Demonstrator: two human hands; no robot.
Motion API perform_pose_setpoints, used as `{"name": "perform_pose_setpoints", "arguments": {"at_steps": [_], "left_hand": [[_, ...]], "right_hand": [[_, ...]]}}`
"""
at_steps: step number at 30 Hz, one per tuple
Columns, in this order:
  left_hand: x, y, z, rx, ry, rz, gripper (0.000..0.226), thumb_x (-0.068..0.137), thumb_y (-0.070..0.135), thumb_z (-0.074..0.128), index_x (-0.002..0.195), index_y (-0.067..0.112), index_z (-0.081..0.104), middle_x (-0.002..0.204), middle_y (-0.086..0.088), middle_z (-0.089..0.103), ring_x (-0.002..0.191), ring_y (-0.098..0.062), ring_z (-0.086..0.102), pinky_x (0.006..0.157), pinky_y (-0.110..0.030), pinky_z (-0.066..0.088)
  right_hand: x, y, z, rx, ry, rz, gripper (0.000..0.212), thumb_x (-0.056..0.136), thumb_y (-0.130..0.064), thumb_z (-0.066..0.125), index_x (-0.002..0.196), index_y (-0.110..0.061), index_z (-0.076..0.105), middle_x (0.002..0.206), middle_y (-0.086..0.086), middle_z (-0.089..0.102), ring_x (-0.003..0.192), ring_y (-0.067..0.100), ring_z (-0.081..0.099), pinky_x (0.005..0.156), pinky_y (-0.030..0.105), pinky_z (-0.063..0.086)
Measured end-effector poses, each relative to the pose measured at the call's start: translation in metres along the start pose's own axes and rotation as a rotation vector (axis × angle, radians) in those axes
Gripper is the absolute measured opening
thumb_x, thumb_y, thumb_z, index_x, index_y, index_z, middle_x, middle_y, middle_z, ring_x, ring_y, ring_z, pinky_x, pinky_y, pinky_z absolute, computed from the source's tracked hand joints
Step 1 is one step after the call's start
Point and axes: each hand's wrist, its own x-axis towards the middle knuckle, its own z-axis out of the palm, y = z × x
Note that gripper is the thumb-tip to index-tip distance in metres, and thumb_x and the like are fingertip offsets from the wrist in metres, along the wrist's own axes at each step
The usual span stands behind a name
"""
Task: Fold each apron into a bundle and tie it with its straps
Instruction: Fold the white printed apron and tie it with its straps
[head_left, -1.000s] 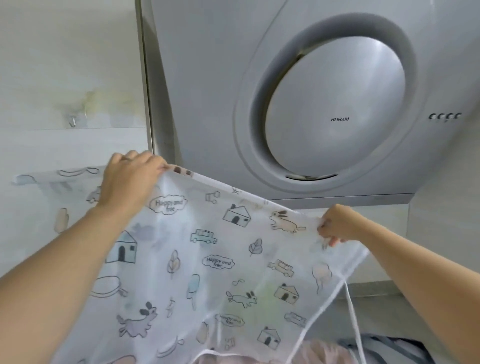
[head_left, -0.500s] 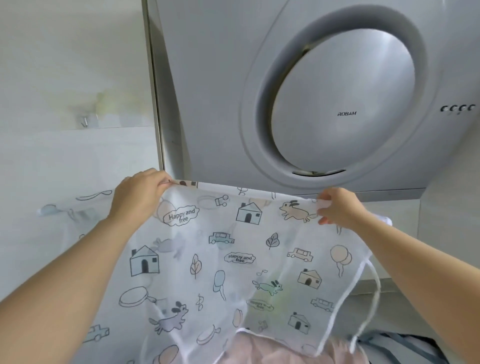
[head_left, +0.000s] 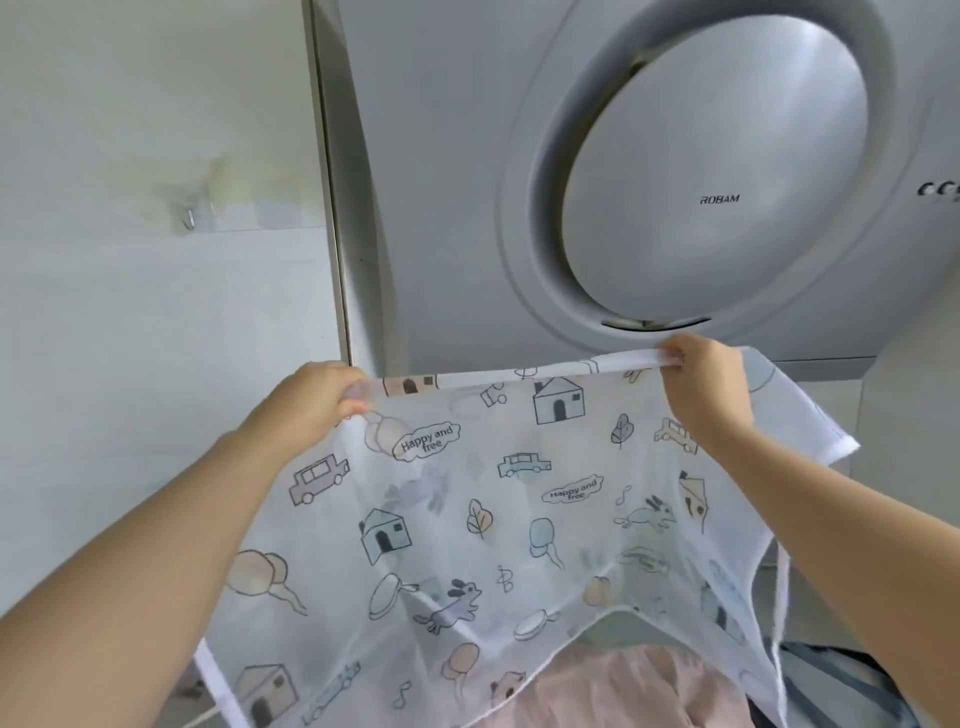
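One apron (head_left: 493, 519) is being held up, spread before the hood (head_left: 717, 197). Its top edge is being pinched by the left hand (head_left: 317, 400) and the right hand (head_left: 701, 384), fingers curled on the cloth. A strap (head_left: 779, 597) is dangling untied. By this showing, the task is barely being begun, with folding, bundling and tying all being left to do.

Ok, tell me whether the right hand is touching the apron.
Touching. Head view: the right hand pinches the top edge of the apron.
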Motion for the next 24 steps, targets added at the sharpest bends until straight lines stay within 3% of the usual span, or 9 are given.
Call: {"name": "perform_pose_setpoints", "arguments": {"at_steps": [2, 5, 9, 13, 16, 18, 20, 22, 24], "left_hand": [[-0.001, -0.005, 0.003, -0.014, -0.011, -0.074, 0.028, 0.087, 0.008, 0.066, 0.064, 0.015, 0.051, 0.072, -0.001, 0.046, 0.07, -0.022, 0.046, 0.061, -0.032, 0.03], [-0.005, -0.004, -0.001, 0.077, 0.084, -0.195, 0.015, 0.094, 0.014, 0.057, 0.093, 0.005, 0.07, 0.092, -0.009, 0.055, 0.091, -0.03, 0.054, 0.071, -0.034, 0.041], [-0.014, 0.018, -0.012, 0.188, 0.314, -0.362, 0.02, 0.097, 0.016, 0.047, 0.101, 0.013, 0.067, 0.104, -0.014, 0.056, 0.091, -0.036, 0.056, 0.067, -0.036, 0.04], [-0.01, 0.039, -0.029, -0.387, 0.322, -0.502, 0.019, 0.1, 0.02, 0.039, 0.1, 0.014, 0.057, 0.105, -0.002, 0.059, 0.063, -0.021, 0.068, 0.067, -0.032, 0.049], [-0.022, 0.054, -0.048, -0.797, 0.312, -0.487, 0.018, 0.101, 0.018, 0.041, 0.098, 0.008, 0.056, 0.104, -0.003, 0.054, 0.052, -0.006, 0.067, 0.062, -0.031, 0.057], [-0.033, 0.061, -0.06, -0.715, 0.354, -0.409, 0.013, 0.098, 0.014, 0.049, 0.093, 0.01, 0.06, 0.098, -0.009, 0.062, 0.065, -0.012, 0.068, 0.067, -0.035, 0.059], [-0.045, 0.065, -0.071, -0.56, 0.373, -0.359, 0.003, 0.092, 0.008, 0.059, 0.093, 0.011, 0.062, 0.084, -0.008, 0.066, 0.067, -0.012, 0.065, 0.063, -0.024, 0.054], [-0.057, 0.071, -0.078, -0.466, 0.361, -0.33, 0.009, 0.088, 0.003, 0.063, 0.092, 0.01, 0.059, 0.076, 0.001, 0.062, 0.064, -0.009, 0.064, 0.06, -0.021, 0.052], [-0.067, 0.077, -0.082, -0.414, 0.321, -0.302, 0.011, 0.088, 0.004, 0.063, 0.083, 0.009, 0.056, 0.073, 0.0, 0.062, 0.064, -0.01, 0.067, 0.068, -0.032, 0.054]], "right_hand": [[-0.002, 0.004, -0.005, -0.017, 0.012, -0.056, 0.035, 0.087, 0.002, 0.045, 0.112, -0.009, 0.067, 0.099, 0.012, 0.066, 0.087, 0.032, 0.057, 0.069, 0.027, 0.038], [-0.004, 0.01, -0.021, -0.078, 0.016, -0.098, 0.03, 0.089, -0.006, 0.054, 0.116, -0.012, 0.066, 0.114, 0.013, 0.063, 0.097, 0.034, 0.058, 0.075, 0.033, 0.045], [-0.002, 0.01, -0.048, -0.223, -0.07, -0.101, 0.018, 0.09, -0.012, 0.052, 0.077, -0.007, 0.063, 0.071, 0.009, 0.055, 0.07, 0.033, 0.05, 0.054, 0.03, 0.035], [0.002, 0.007, -0.074, -0.253, -0.142, -0.069, 0.027, 0.093, -0.015, 0.052, 0.07, -0.004, 0.059, 0.066, 0.015, 0.063, 0.062, 0.033, 0.054, 0.05, 0.027, 0.035], [0.0, 0.001, -0.103, -0.214, -0.19, -0.056, 0.037, 0.096, -0.012, 0.047, 0.06, -0.014, 0.046, 0.071, 0.017, 0.069, 0.048, 0.013, 0.055, 0.044, 0.022, 0.029], [-0.001, -0.002, -0.119, -0.162, -0.175, -0.066, 0.026, 0.094, -0.008, 0.047, 0.068, -0.013, 0.046, 0.073, 0.016, 0.067, 0.049, 0.014, 0.059, 0.044, 0.021, 0.032], [-0.003, -0.004, -0.133, -0.132, -0.157, -0.072, 0.01, 0.091, -0.007, 0.051, 0.085, -0.014, 0.051, 0.073, 0.013, 0.065, 0.053, 0.019, 0.064, 0.048, 0.023, 0.04], [-0.004, 0.0, -0.149, -0.181, -0.178, -0.066, 0.011, 0.089, -0.008, 0.055, 0.079, -0.009, 0.052, 0.071, 0.014, 0.064, 0.056, 0.023, 0.066, 0.055, 0.028, 0.049], [-0.006, 0.001, -0.163, -0.153, -0.253, -0.017, 0.025, 0.088, -0.009, 0.059, 0.066, -0.007, 0.048, 0.072, 0.017, 0.064, 0.06, 0.026, 0.068, 0.062, 0.03, 0.051]]}}
